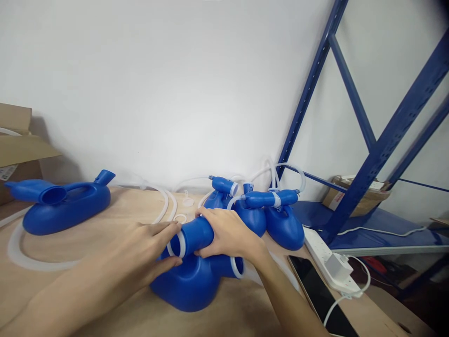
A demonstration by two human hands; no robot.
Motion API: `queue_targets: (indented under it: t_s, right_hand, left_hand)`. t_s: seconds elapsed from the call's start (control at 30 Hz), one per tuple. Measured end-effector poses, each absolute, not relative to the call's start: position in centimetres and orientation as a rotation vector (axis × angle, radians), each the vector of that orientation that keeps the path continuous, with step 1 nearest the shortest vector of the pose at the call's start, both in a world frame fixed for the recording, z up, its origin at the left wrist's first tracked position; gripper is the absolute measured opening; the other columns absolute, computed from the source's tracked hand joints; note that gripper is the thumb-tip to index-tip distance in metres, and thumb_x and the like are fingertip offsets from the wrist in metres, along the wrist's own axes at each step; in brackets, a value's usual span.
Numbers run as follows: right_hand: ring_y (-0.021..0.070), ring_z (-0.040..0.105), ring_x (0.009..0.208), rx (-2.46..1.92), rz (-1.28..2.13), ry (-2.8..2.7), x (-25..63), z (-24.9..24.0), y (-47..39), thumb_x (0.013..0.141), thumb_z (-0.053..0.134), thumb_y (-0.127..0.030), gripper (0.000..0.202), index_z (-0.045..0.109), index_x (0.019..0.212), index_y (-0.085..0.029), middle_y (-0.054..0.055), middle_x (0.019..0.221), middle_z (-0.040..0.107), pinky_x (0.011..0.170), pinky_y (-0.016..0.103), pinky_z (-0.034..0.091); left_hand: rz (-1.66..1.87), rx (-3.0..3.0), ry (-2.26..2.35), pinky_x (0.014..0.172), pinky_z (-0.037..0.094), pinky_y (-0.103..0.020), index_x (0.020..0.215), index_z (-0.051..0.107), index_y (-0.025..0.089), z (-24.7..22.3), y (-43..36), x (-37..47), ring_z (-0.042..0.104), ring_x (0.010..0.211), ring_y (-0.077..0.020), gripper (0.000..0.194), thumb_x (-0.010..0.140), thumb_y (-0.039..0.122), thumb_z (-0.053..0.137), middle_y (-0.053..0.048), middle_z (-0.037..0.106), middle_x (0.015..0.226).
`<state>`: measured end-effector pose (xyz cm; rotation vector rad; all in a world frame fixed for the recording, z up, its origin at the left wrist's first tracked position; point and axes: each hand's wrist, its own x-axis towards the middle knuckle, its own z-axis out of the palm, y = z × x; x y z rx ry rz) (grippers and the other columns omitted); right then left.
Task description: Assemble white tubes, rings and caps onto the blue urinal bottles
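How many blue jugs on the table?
5 visible: the left jug at far left, the front jug at centre and, beyond the right hand, the partly covered rear jug, middle jug and rightmost jug. That group overlaps, so more may be hidden.

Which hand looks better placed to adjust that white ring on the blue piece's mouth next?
Probably the left hand: it is right at the white ring, pinching across the mouth, while the right hand grips the blue piece farther back.
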<state>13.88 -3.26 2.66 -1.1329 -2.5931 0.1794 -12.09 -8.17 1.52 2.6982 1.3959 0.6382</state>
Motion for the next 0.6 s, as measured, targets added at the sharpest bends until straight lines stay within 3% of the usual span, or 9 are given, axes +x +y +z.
queue_targets:
  t_s: [0.1,0.3,0.47,0.6]
  right_hand:
    - [0.0347,0.066,0.114,-1.115,0.195,-2.581,14.5,2.6,-2.7,0.07,0.088,-0.05,0.074,0.057,0.133,-0.025,0.01,0.125,0.07,0.093,0.045,0.048]
    - [0.0331,0.062,0.125,-0.968,0.266,-2.648,15.5,2.3,-1.7,0.068,0.09,-0.047,0.077,0.058,0.135,-0.026,0.007,0.133,0.067,0.101,0.045,0.047]
    - [0.0311,0.063,0.123,-1.008,0.308,-2.578,15.9,2.0,-1.1,0.067,0.09,-0.043,0.079,0.058,0.136,-0.025,0.008,0.132,0.067,0.102,0.044,0.045]
    - [0.0289,0.065,0.118,-0.989,0.408,-2.559,16.0,2.2,-1.0,0.065,0.092,-0.035,0.071,0.062,0.128,-0.022,0.006,0.128,0.069,0.099,0.04,0.048]
  left_hand:
    - [0.702,2.862,1.43,0.089,0.066,-0.044,0.148,0.05,0.036,1.1,-7.7,-10.8,0.073,0.111,-0.032,0.06,0.095,0.062,0.043,-0.008,0.067,0.139]
    - [1.036,3.096,1.07,0.103,0.065,-0.032,0.162,0.004,0.043,0.3,-8.0,-8.0,0.068,0.126,-0.0216,0.074,0.101,0.037,0.045,-0.001,0.059,0.149]
    - [1.125,3.148,1.039,0.116,0.058,-0.035,0.164,0.001,0.032,-0.5,-7.5,-6.9,0.045,0.15,-0.0222,0.082,0.098,0.018,0.047,-0.005,0.042,0.162]
    - [0.911,3.211,0.926,0.126,0.048,-0.04,0.164,0.001,0.03,-0.6,-6.9,-7.2,0.027,0.159,-0.024,0.086,0.094,0.008,0.046,-0.004,0.032,0.167]
